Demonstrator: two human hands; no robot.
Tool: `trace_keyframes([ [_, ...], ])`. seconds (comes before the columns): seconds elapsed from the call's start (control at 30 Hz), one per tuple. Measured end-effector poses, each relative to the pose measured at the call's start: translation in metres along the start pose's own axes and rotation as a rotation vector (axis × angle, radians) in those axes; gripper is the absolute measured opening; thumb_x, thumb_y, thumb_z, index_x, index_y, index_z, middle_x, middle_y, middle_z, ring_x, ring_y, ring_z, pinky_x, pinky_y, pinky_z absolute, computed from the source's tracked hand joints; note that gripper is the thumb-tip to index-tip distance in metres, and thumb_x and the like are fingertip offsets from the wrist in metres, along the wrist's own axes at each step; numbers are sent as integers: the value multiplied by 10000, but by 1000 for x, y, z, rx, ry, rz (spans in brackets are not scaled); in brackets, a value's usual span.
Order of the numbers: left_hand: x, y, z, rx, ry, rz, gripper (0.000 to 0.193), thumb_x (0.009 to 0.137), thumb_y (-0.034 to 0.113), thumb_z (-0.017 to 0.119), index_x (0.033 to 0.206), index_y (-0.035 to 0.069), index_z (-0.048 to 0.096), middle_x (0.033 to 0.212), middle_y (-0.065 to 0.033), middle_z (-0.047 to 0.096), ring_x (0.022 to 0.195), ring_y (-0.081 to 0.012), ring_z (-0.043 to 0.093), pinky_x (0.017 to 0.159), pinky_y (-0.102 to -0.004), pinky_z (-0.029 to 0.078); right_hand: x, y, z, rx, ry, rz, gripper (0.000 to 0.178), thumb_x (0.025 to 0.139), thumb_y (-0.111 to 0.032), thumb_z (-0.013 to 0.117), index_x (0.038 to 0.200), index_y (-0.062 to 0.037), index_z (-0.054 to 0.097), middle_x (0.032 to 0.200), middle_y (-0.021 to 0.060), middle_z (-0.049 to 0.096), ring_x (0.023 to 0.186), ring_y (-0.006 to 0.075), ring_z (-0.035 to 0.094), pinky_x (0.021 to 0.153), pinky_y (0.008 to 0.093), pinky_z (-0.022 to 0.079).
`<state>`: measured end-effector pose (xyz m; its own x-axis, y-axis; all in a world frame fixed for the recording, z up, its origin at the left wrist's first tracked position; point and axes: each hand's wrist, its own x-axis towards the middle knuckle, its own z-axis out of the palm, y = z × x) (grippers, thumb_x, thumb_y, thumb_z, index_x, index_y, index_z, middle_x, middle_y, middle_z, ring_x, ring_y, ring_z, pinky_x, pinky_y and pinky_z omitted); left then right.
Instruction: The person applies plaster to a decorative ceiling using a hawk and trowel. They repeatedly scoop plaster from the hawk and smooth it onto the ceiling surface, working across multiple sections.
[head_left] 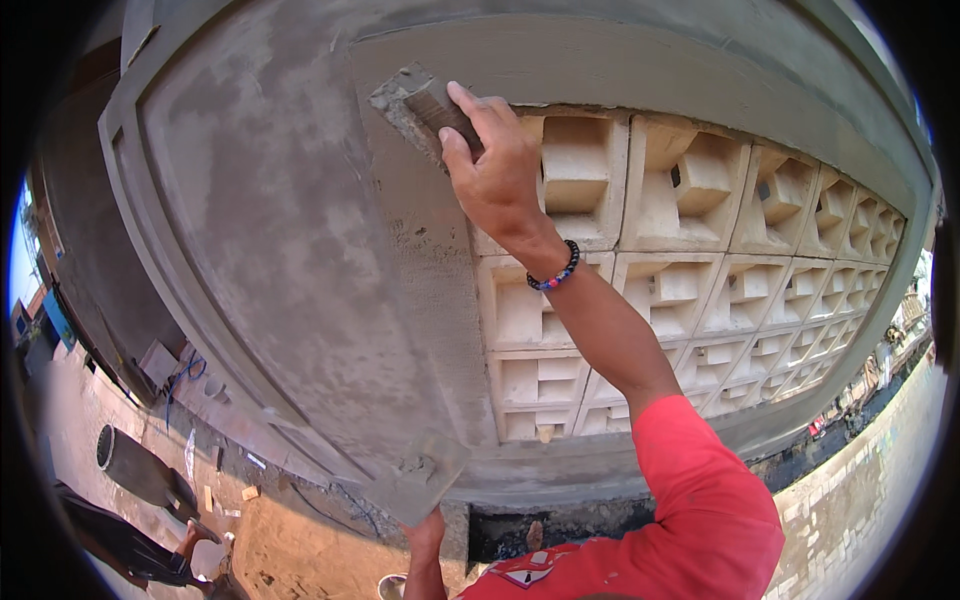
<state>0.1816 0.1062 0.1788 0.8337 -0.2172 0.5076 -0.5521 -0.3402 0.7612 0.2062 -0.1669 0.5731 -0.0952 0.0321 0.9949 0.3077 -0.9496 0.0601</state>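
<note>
My right hand [490, 160], with a beaded bracelet on its wrist, is raised to the grey plastered wall [270, 200]. Its fingers grip a mortar-caked plastering float [408, 100], pressed to the damp plaster band left of the pale ventilation blocks [685, 185]. Some rough mortar clings to that band below the float. Low down, my left hand [427, 530] is closed at the lower edge of a flat grey mortar board [425, 490]. A small lump of mortar [417, 465] sits on the board. The grip is partly hidden beneath it.
A raised plaster frame [185, 255] borders the wall on the left. Sandy ground [290, 550] and a dark drum [145, 465] lie lower left, near another person [120, 540] in dark clothes. A dark trench [500, 535] runs along the wall's foot. Paving [850, 510] lies right.
</note>
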Motion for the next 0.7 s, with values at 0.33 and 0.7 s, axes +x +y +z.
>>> trace_keyframes([
  [0.33,24,-4,-16,-7,-118,134,256,810,62,581,1057,10,623,1008,-189,648,965,-399,587,849,-440,453,61,68,-167,-552,454,322,425,822,-130,634,1212,28,578,1144,193,633,1010,265,629,889,347,483],
  [0.7,12,-13,-9,-87,-185,-86,307,837,124,608,1123,11,602,1137,-197,614,1109,-379,539,963,-428,396,50,27,2,-443,-147,-275,408,809,-24,587,1215,-70,585,966,128,615,904,319,533,828,394,458],
])
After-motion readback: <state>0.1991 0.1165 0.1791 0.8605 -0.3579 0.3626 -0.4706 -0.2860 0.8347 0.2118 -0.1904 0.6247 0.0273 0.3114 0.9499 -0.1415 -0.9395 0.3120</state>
